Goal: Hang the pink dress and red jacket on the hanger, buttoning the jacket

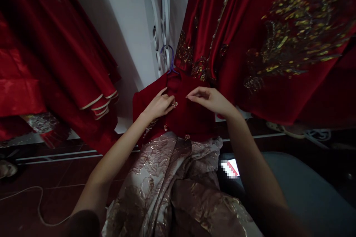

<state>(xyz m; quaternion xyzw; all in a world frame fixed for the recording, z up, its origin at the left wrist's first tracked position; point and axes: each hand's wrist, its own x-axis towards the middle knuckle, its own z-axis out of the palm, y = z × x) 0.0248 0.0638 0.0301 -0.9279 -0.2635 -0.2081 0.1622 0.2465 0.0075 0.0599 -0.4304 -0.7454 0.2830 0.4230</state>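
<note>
- Brocade first: a cream-and-gold brocade skirt (172, 181) is the nearest thing, hanging in crumpled folds from under the jacket's hem down to the bottom of the view.
- Just right of it is a grey seat (306, 189), with a small red-and-white thing (232, 166) by its left edge. It's too blurred to make out.
- On the left is the dark red floor (41, 170), with a pale cable (39, 202) looping across it.
- The left hand (160, 105) has its grip pinched on the front of the red velvet jacket (191, 122), fingertips right at a sparkly little button (174, 103).
- The right hand (207, 100) has its fingers curled over, tips touching the jacket front just right of that button. Honestly can't tell if that grip has any cloth in it.
- The jacket hangs on a purple hanger (170, 59) hooked on white bars (162, 26), between the two racks of dresses.
- Furthest back there's a gold-embroidered red gown (278, 44) on the right, plain red gowns (55, 63) on the left, and a white wall (116, 26) between them.
</note>
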